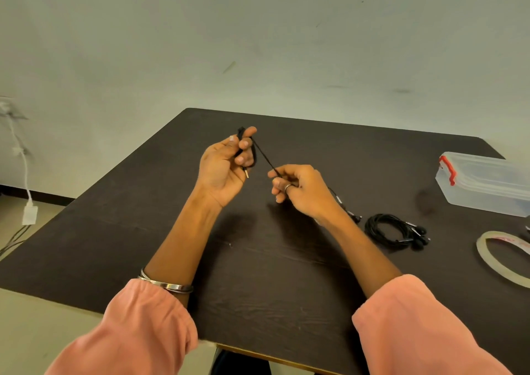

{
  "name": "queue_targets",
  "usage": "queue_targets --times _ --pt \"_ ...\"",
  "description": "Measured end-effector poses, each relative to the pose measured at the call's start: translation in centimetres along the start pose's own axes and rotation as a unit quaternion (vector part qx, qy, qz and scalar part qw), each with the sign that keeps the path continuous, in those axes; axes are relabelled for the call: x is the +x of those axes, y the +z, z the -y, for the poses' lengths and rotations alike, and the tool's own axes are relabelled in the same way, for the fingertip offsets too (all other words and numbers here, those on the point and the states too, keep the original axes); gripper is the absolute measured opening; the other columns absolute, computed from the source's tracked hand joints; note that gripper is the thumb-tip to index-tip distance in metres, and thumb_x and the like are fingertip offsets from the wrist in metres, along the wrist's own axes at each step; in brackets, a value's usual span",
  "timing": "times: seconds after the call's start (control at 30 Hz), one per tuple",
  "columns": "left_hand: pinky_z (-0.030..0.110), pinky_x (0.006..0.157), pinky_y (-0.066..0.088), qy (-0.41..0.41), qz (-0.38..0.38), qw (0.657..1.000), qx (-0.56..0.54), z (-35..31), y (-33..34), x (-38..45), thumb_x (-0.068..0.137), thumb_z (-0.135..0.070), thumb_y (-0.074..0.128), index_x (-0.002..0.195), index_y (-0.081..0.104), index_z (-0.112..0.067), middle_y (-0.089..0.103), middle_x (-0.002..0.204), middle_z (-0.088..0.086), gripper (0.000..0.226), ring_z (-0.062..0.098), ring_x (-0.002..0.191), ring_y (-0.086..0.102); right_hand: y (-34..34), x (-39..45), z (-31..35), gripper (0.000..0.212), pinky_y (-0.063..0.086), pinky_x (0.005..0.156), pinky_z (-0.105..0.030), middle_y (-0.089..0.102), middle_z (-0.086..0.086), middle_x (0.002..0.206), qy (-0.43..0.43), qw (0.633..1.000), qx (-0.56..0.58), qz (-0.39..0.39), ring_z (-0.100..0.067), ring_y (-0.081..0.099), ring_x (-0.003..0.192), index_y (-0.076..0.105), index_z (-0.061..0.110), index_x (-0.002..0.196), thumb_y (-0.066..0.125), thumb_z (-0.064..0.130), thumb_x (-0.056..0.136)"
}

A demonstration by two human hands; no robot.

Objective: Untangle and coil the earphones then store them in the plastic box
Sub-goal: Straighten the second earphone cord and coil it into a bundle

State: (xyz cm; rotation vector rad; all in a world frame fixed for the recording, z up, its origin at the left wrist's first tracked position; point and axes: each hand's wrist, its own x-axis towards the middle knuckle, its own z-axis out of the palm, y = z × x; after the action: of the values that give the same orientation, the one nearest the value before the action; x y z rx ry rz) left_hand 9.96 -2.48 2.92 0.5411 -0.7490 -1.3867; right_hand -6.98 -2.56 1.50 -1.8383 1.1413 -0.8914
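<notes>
- White power adapter (29, 215): hangs on a white cable against the pale wall, left of the table and clear of it.
- Dark brown wood-grain table (258, 274): bears all items listed below.
- Left forearm: pink sleeve (137, 326) pushed back; two thin silver metal bangles (166, 284) sit on the arm just above the cuff.
- Left hand (222, 168): raised above the table, palm toward the camera, fingers curled around a small coil of thin black earphone cord (263, 153). The cord's metal jack plug (246, 173) protrudes below the fingers.
- Cord run: one taut strand passes from the left-hand coil down and right into the right hand.
- Right hand (301, 189): thumb and forefinger pinch the strand; remaining fingers are curled inward. A silver ring (287, 186) is worn on one finger. The rest of the cord trails behind the right wrist to the table, ending in earbuds (355, 217).
- Second pair of black earphones (393, 231): coiled, lying flat on the table, right of the right forearm.
- Roll of beige tape (499, 262): lies flat near the right edge.
- Clear plastic box with red latch (484, 184): lid closed, at the far right, apart from both sets of earphones.
</notes>
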Motion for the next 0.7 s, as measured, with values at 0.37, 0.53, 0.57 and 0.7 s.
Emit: queue_targets --times 0.37,0.53,0.57,0.7 --pt "0.018 0.057 0.041 0.059 -0.083 0.993 0.058 0.0 0.1 0.0 0.102 -0.006 0.034 0.112 0.056 0.004 0.059 0.073 -0.001 0.026 0.007 0.056 0.047 1.2 -0.3 0.8 0.016 0.048 0.047 -0.021 0.065 -0.003 0.075 0.013 0.993 -0.084 0.087 0.000 0.052 0.045 0.063 0.009 0.109 0.057 0.013 0.095" --pt "0.023 0.067 0.051 0.102 -0.084 0.960 0.246 0.6 0.0 0.1 0.103 -0.002 0.032 0.106 0.053 -0.009 0.064 0.082 0.002 0.022 0.009 0.061 0.060 1.1 -0.5 1.2 0.018 0.054 0.066 -0.037 0.067 -0.006 0.077 -0.099 0.957 -0.233 0.145 -0.017 0.063 0.067 0.064 0.004 0.095 0.056 0.021 0.095" --pt "0.023 0.069 0.051 0.110 -0.076 0.943 0.304 0.8 0.0 0.1 0.103 -0.002 0.031 0.102 0.053 -0.015 0.065 0.083 0.002 0.025 0.008 0.062 0.062 1.2 -0.3 1.2 0.020 0.052 0.067 -0.040 0.066 -0.006 0.076 -0.123 0.944 -0.271 0.143 -0.021 0.062 0.069 0.062 0.006 0.089 0.055 0.023 0.095" --pt "0.020 0.070 0.052 0.102 -0.017 0.903 0.417 1.5 -0.1 0.0 0.103 -0.001 0.031 0.105 0.050 -0.012 0.067 0.086 0.004 0.022 0.006 0.068 0.066 0.5 -0.2 1.5 0.018 0.041 0.058 -0.033 0.052 0.007 0.065 -0.182 0.937 -0.288 0.077 -0.016 0.050 0.059 0.057 0.019 0.078 0.054 0.025 0.095"
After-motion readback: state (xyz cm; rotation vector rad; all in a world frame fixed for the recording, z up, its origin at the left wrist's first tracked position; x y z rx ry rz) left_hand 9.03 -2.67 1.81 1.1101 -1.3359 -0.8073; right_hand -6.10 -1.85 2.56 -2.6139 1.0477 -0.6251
